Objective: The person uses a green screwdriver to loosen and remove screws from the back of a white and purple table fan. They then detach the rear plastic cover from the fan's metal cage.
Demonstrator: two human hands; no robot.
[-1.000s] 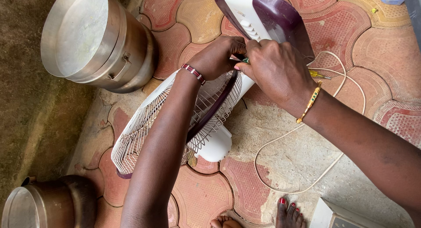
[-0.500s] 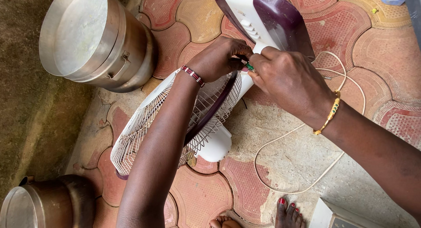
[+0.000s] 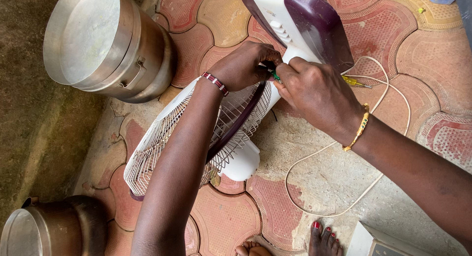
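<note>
Our left forearm enters from the bottom edge and runs upward, wrist bent right, a red-and-white band around it. Our left hand (image 3: 243,65) is curled, fingertips pinched together. Our right forearm enters from the right edge, a gold bangle at the wrist. Our right hand (image 3: 317,93) is closed, knuckles up, fingertips meeting those of the left

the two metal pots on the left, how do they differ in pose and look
The upper pot lies tipped on its side, its flat lid facing the camera, whole in view and pale silver. The lower pot at the bottom corner is cut off by the frame edge, looks darker and browner, and its pose is hard to tell. The upper pot lies nearer the fan's wire guard. Both are round, lidded metal vessels on the ground, untouched by either hand.
</note>
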